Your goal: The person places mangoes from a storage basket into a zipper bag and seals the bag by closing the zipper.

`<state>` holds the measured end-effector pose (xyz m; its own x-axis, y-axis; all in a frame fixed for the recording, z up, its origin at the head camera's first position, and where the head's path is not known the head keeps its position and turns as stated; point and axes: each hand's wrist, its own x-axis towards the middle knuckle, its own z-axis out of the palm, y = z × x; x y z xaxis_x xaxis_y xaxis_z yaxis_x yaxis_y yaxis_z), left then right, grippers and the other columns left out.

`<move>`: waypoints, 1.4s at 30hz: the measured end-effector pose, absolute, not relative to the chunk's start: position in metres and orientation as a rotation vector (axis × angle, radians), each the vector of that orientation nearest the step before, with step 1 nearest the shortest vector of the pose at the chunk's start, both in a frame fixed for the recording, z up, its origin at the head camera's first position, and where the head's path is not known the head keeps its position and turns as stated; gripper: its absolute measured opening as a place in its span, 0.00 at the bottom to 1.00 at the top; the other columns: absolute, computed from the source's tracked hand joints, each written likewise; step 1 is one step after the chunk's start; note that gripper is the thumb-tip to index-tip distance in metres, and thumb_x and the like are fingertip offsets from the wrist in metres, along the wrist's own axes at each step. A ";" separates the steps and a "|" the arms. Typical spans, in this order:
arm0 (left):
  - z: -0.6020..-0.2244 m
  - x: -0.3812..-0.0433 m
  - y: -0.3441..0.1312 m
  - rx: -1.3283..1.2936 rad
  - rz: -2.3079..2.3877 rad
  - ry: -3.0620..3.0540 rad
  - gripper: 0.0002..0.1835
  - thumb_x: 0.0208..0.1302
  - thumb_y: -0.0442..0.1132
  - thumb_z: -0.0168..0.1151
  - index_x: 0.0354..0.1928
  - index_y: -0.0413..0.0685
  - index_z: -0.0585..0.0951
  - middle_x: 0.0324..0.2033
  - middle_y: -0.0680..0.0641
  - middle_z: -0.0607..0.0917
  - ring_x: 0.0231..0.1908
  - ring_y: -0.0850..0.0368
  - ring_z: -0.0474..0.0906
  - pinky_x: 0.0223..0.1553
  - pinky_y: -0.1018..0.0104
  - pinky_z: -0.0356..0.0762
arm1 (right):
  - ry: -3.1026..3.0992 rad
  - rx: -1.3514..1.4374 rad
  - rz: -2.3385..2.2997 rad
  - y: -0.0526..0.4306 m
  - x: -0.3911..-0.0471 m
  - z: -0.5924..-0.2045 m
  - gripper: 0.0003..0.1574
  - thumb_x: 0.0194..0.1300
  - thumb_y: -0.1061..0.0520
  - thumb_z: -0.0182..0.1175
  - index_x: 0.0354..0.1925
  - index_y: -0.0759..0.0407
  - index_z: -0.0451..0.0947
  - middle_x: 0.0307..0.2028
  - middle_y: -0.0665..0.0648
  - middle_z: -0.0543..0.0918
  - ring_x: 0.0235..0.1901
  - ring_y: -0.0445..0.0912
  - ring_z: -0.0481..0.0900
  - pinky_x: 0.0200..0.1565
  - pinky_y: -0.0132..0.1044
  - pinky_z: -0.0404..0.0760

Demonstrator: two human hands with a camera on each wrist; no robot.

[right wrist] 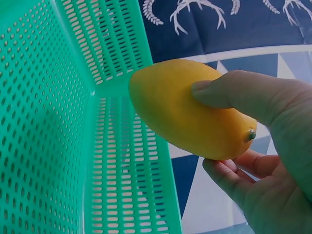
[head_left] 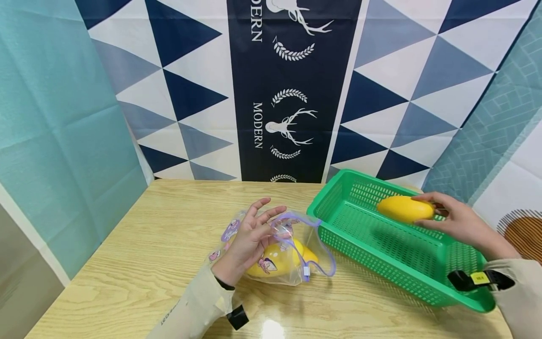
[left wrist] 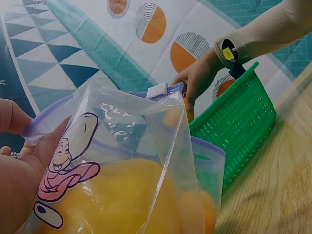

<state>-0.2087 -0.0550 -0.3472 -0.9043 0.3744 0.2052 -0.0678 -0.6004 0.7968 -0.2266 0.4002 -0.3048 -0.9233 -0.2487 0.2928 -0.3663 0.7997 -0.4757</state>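
A yellow mango [head_left: 400, 209] with a small stem end is gripped in my right hand [head_left: 455, 219], thumb on one side and fingers on the other. It is held over the green plastic basket [head_left: 364, 245]. My left hand [head_left: 250, 242] pinches the purple-edged mouth of a clear zip bag [left wrist: 122, 114] printed with cartoon figures. Through the bag's film show yellow fruits [left wrist: 117, 195]. In the left wrist view a white zip slider [left wrist: 157, 90] sits on the bag's purple edge, and the mouth gapes on the basket's side.
The wooden table [head_left: 169, 226] carries the bag and the basket, whose long near wall stands just right of the bag. Behind hangs a patterned cloth [head_left: 190, 94] with triangles and deer heads. A teal cloth [head_left: 72, 117] hangs on the left.
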 end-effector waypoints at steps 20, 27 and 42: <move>-0.347 -0.208 -0.054 0.499 2.564 1.244 0.33 0.63 0.20 0.44 0.68 0.48 0.55 0.56 0.46 0.78 0.53 0.54 0.80 0.46 0.64 0.84 | -2.548 0.756 0.944 0.364 -0.214 -0.297 0.35 0.53 0.74 0.70 0.59 0.66 0.73 0.56 0.34 0.71 0.46 0.26 0.73 0.48 0.12 0.70; -0.347 -0.207 -0.055 0.506 2.567 1.235 0.33 0.63 0.20 0.45 0.69 0.47 0.54 0.56 0.46 0.78 0.52 0.55 0.81 0.44 0.68 0.84 | -2.499 0.843 0.976 0.349 -0.209 -0.294 0.38 0.51 0.76 0.70 0.61 0.63 0.73 0.58 0.38 0.72 0.50 0.27 0.73 0.50 0.14 0.72; -0.346 -0.207 -0.055 0.511 2.559 1.253 0.34 0.64 0.21 0.45 0.71 0.45 0.51 0.57 0.47 0.78 0.52 0.55 0.81 0.44 0.69 0.83 | -2.406 1.016 1.056 0.323 -0.202 -0.295 0.44 0.42 0.84 0.69 0.59 0.67 0.73 0.58 0.51 0.74 0.53 0.33 0.74 0.52 0.18 0.74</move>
<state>-0.2070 -0.0550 -0.3458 -0.9084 0.3663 0.2015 -0.0655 -0.6008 0.7967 -0.2020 0.3226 -0.2952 -0.6944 -0.4804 0.5358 -0.7196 0.4730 -0.5084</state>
